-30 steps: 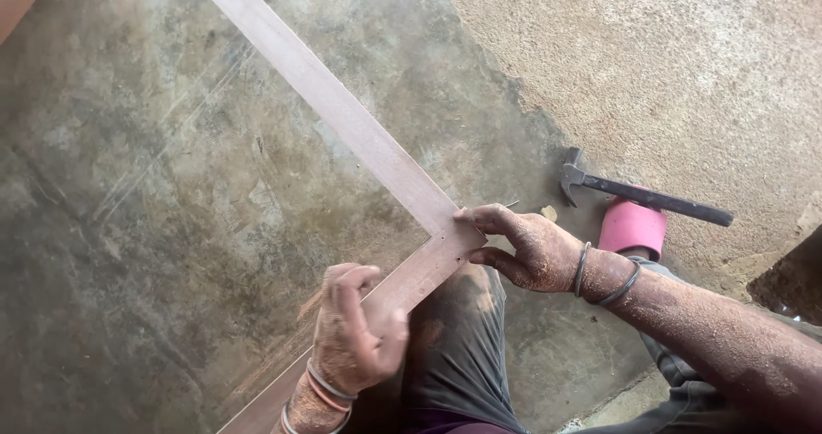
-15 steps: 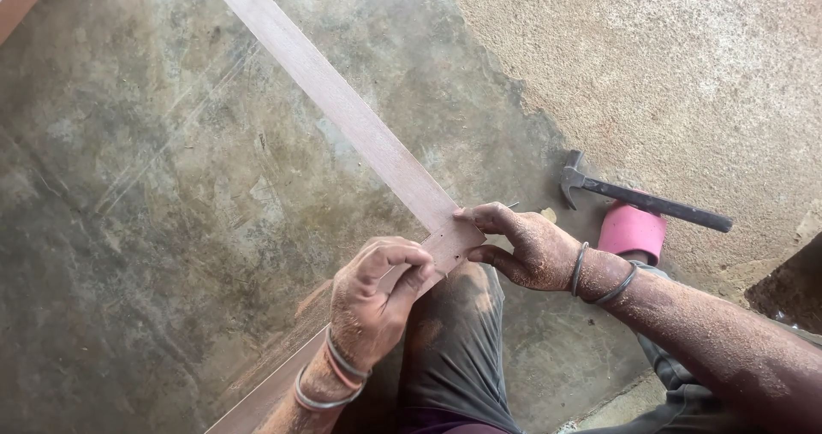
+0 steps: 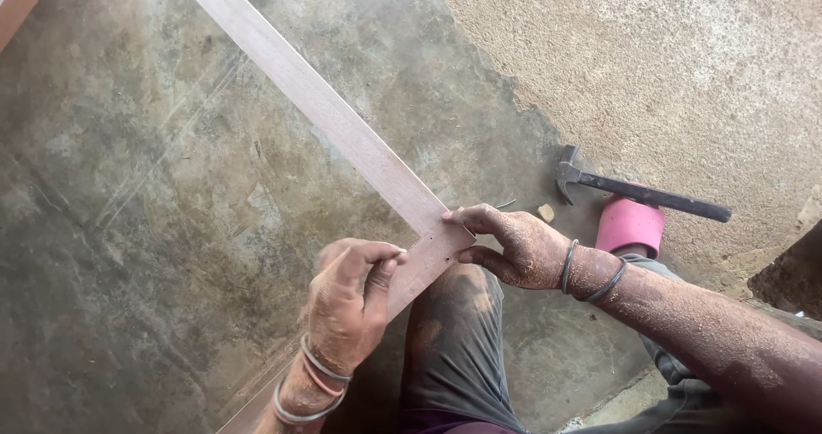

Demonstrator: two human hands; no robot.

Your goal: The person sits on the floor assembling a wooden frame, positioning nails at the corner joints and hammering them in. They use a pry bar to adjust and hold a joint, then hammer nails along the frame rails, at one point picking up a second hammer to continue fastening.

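Lining up a corner joint on the floor

Your right hand (image 3: 522, 247) is clamped on the corner where the long wooden strip (image 3: 317, 109) meets the shorter strip (image 3: 411, 276), thumb and fingers pinching the joint; your left hand (image 3: 347, 301) curls over the shorter piece, fingertips pinched, though I can't tell if anything's in that grip; both strips lie on the concrete floor (image 3: 154, 228) over your knee; looks like the joint's being squared up, so fastening would call for the hammer (image 3: 638, 190) by the pink roll (image 3: 629, 226), well out of reach of the joint.
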